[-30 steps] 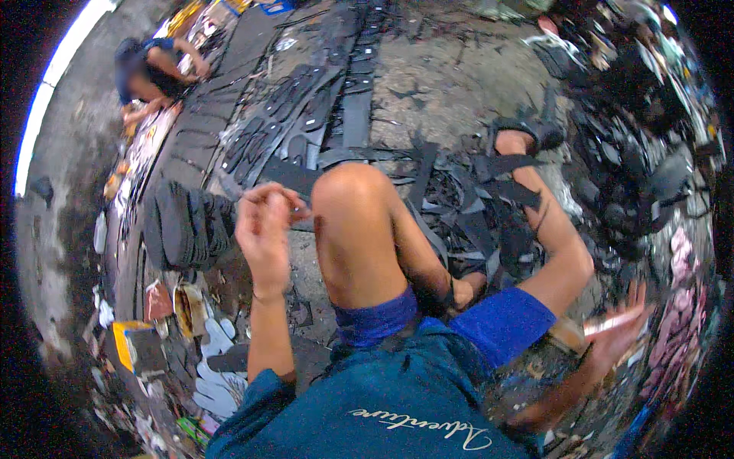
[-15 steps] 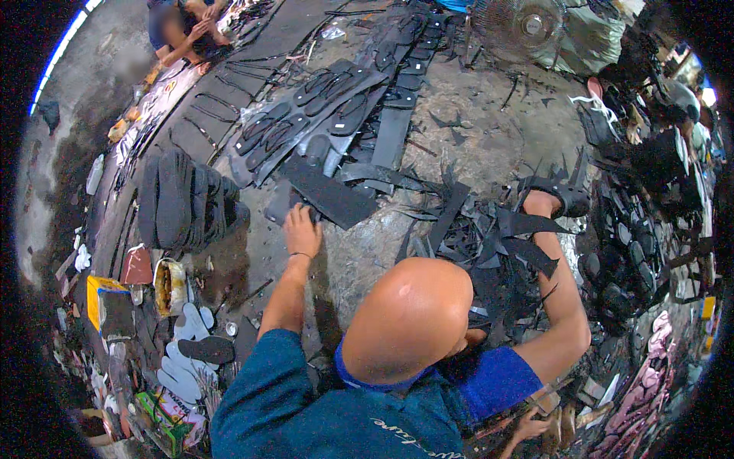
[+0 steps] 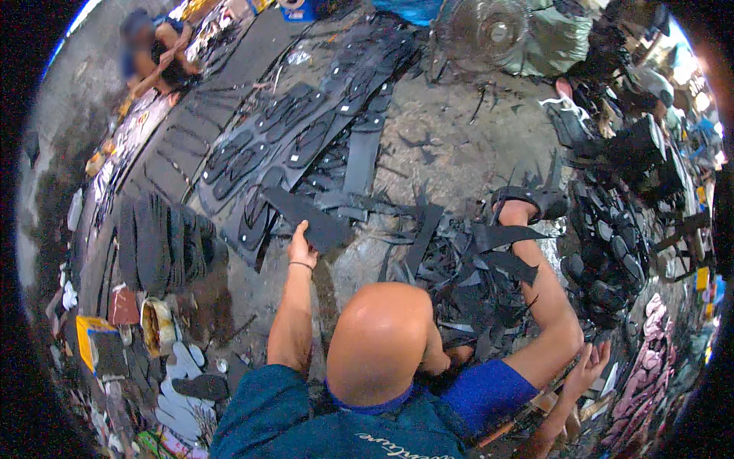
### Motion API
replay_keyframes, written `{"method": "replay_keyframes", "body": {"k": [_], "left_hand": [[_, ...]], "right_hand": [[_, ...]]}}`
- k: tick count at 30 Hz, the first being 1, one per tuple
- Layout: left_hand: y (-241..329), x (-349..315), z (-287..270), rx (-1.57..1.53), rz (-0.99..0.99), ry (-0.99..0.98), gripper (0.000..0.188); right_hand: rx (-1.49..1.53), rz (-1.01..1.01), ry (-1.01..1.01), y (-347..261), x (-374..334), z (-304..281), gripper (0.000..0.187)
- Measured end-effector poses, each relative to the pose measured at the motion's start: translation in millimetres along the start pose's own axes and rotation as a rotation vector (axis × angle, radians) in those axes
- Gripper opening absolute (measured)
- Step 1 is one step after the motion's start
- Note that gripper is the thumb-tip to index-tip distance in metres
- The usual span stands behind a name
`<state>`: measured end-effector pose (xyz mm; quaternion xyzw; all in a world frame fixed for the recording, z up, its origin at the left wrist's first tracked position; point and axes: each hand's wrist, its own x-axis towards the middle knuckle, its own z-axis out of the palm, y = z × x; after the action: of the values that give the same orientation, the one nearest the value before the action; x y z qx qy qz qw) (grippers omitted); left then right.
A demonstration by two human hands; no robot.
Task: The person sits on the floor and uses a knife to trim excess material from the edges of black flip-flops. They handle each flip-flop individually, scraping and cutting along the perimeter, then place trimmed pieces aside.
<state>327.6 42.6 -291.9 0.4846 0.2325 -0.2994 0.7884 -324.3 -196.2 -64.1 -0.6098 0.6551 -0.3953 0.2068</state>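
Observation:
My left hand (image 3: 301, 250) is at the near edge of a black rectangular sheet (image 3: 310, 220), its thumb side up and its fingers curled in. What lies inside those fingers is hidden. Just left of it is a dark piece with rounded sole shapes (image 3: 252, 222). Off to the right, beyond my bent leg (image 3: 558, 314), my right hand (image 3: 589, 369) is raised with its fingers apart and nothing in them. Cut black scraps (image 3: 474, 260) are heaped between my legs and around my sandalled foot (image 3: 527, 209).
Stacked dark soles (image 3: 160, 241) stand at left. Black sandals (image 3: 306, 141) lie in rows ahead, with a fan (image 3: 489, 34) behind them. Several dark soles (image 3: 612, 252) are piled at right. Grey sole pieces (image 3: 182, 390) and a yellow box (image 3: 90, 343) lie near left. Another person (image 3: 149, 57) sits far left.
My left hand has moved slightly right and back, its fingers drawn together. My right hand has risen from low beside my leg, away from the wooden pieces there, and opened. The view has shifted.

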Motion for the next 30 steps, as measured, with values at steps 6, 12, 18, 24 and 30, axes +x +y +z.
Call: {"method": "replay_keyframes", "body": {"k": [6, 12, 18, 24, 30], "left_hand": [[40.1, 20.8, -5.3, 0.294, 0.099, 0.067, 0.050], [-26.2, -86.4, 83.3, -0.006, 0.117, -0.242, 0.040], [-81.5, -269.4, 47.1, 0.547, -0.280, -0.339, 0.047], [5.2, -232.1, 9.6, 1.353, 0.487, -0.486, 0.033], [73.6, -46.2, -70.9, 1.655, 0.732, 0.214, 0.095]], "right_hand": [[0.076, -0.093, -0.271, -150.6, -23.3, 83.1, 0.047], [0.582, 0.013, -1.076, -173.4, -90.4, 248.2, 0.050], [0.893, 1.095, -1.143, -138.4, -127.3, 300.3, 0.057], [0.610, 0.910, -0.968, -95.0, -129.0, 294.4, 0.043], [0.461, 0.828, -0.953, -82.7, -130.5, 317.1, 0.063]]}}
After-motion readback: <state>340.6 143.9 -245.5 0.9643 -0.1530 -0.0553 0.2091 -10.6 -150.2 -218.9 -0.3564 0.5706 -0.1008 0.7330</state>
